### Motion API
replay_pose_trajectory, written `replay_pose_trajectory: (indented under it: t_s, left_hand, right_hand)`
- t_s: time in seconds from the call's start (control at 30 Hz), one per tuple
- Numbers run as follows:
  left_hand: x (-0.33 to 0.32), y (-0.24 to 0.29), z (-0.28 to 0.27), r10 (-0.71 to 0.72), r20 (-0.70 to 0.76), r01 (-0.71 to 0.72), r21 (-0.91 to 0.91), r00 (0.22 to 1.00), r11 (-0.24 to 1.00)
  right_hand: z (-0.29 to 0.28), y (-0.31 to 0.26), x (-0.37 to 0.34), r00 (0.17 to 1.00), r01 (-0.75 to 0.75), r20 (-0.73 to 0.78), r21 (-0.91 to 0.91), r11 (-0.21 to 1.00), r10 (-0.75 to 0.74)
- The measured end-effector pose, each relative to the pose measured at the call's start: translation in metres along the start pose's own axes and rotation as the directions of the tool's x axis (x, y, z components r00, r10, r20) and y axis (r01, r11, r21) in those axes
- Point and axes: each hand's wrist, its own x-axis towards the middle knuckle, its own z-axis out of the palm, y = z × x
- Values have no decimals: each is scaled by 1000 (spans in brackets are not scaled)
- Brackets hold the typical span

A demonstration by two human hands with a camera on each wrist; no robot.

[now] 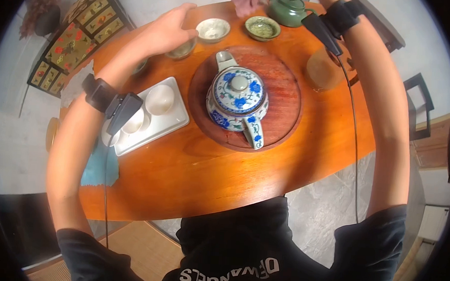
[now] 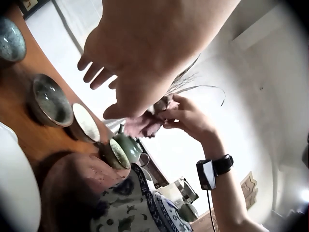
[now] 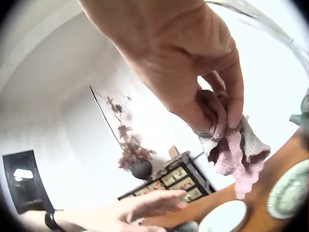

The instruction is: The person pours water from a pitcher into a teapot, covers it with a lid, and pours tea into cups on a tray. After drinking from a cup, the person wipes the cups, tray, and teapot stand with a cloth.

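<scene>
A pink and grey cloth hangs from my right hand, pinched between thumb and fingers; in the head view the cloth is at the top, left of the green teapot. My left hand is held over the row of bowls with fingers extended and nothing in them. In the left wrist view that hand shows separated fingers. Under and beside it are a dark bowl and a white bowl. A green bowl sits below the cloth.
A blue-and-white teapot stands on a round wooden board. White cups sit on a white tray at left, near a light blue cloth. A small floral drawer cabinet stands behind.
</scene>
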Motion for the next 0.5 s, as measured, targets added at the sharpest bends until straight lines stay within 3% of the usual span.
replay_pose_trajectory:
  t_s: [0.03,0.07,0.1,0.13,0.2,0.27,0.5]
  left_hand:
    - [10,1,6,36,-6,-36,-25,999,999]
    - [18,3,10,56,-1,-56,-23,998,998]
    - [26,5,14,36,32,-35,-46,999,998]
    - [31,8,17,13,64,-9,-70,998,997]
    - [34,14,25,19,46,-15,-82,999,996]
    - [38,16,28,5,91,22,-287,996,958]
    - [31,14,19,-12,89,36,-274,996,961]
  right_hand:
    - [6,16,1,999,48,-5,-301,953,-52]
    - [22,31,0,995,81,6,-575,814,-95]
    - [48,28,-22,996,-87,-11,-412,907,90]
    - [61,52,-6,941,-306,23,-370,877,338]
    - [89,73,-7,956,-277,-74,-530,801,282]
    - [100,85,-4,972,-232,-171,-606,761,160]
    - [92,68,-14,962,-244,-242,-554,796,126]
